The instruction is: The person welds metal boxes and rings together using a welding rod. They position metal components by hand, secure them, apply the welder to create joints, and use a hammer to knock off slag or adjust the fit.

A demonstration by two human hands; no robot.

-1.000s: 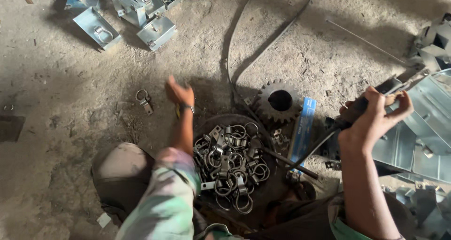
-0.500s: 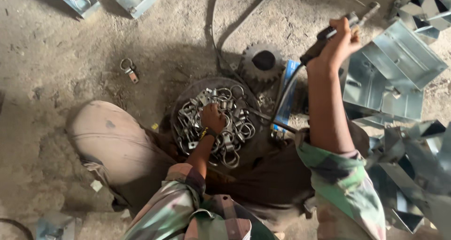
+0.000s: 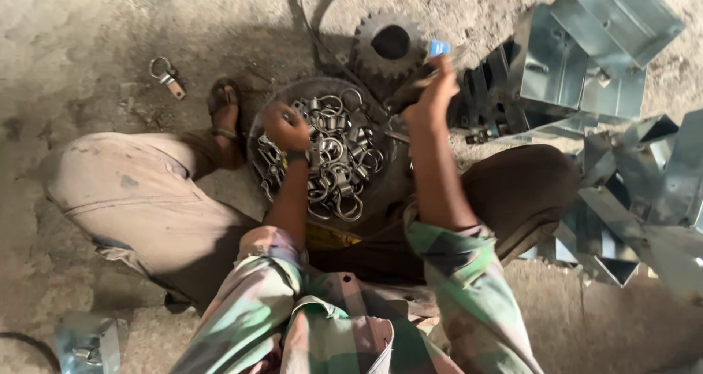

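Head view: the left hand (image 3: 287, 127) is closed, apparently pinching one of the metal rings (image 3: 333, 158) heaped in a round dark pan (image 3: 381, 191) between the knees. The right hand (image 3: 433, 95) is clenched around a dark tool (image 3: 410, 88), blurred. A toothed gear (image 3: 388, 43) lies beyond; folded sheet-metal brackets (image 3: 586, 52) are piled right on gritty concrete floor (image 3: 88, 66).

the left hand (image 3: 287, 127) sat closed over the metal clamps (image 3: 333, 161) heaped in the round pan (image 3: 381, 198). the right hand (image 3: 432, 99) gripped a dark tool (image 3: 411, 81), blurred, just below the toothed gear (image 3: 388, 44). bent metal brackets (image 3: 593, 59) lay piled to the right, and one loose clamp (image 3: 167, 76) lay apart on the dirt floor (image 3: 73, 66).
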